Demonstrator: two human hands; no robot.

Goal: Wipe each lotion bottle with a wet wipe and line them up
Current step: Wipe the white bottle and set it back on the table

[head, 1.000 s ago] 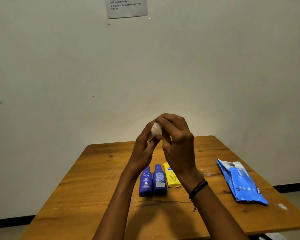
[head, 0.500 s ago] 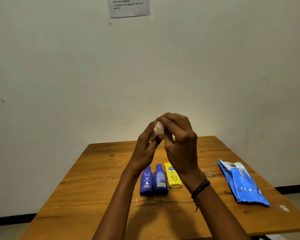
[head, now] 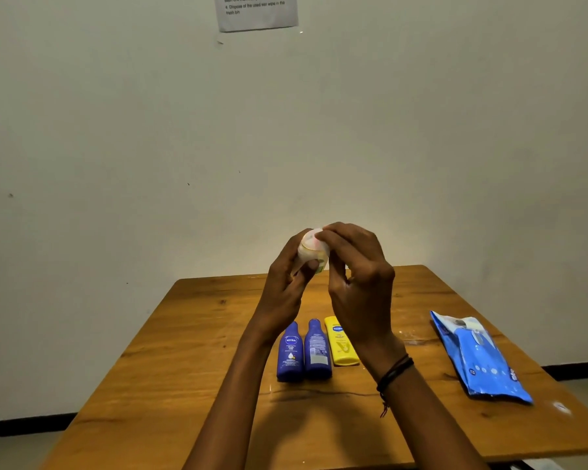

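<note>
Both my hands are raised above the wooden table (head: 190, 361). My left hand (head: 286, 286) grips a small white lotion bottle (head: 311, 251) from the left. My right hand (head: 357, 283) closes over the bottle's right side with its fingertips on top; a wet wipe in it is mostly hidden. Below my hands, three bottles lie side by side on the table: a dark blue Nivea bottle (head: 290, 354), a second dark blue bottle (head: 317, 351) and a yellow bottle (head: 341, 344).
A blue pack of wet wipes (head: 479, 361) lies on the table at the right. A printed sheet (head: 257, 11) hangs on the white wall behind. The table's far edge runs close to the wall.
The white bottle has turned in my hands and shows more of its side. My right fingers have shifted across its top. The bottles on the table have not moved.
</note>
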